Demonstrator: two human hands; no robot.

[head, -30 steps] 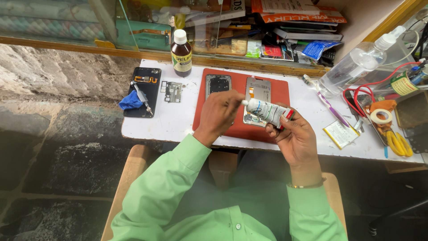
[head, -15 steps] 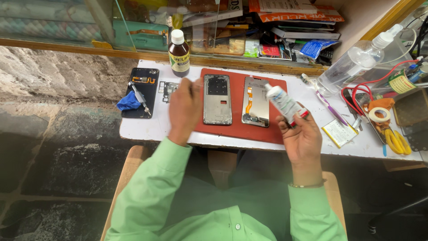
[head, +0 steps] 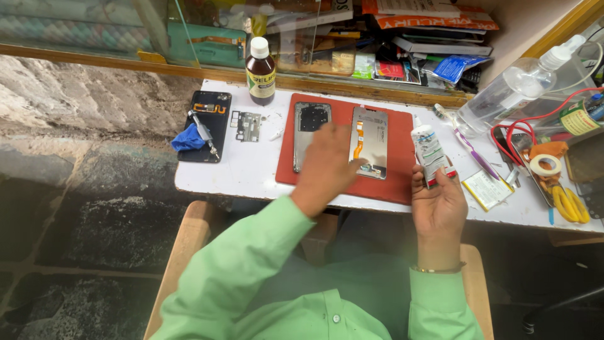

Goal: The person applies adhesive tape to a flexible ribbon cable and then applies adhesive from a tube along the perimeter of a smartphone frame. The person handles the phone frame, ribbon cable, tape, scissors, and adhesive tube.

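Right hand grip holds one glue tube; left hand blurred, grip unclear; two phone parts.

The right hand grips a glue tube (upright); left hand over the red mat.

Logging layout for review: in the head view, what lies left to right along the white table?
Black phone back → brown bottle → phone frame → screen panel → white tube in right hand → tape roll.
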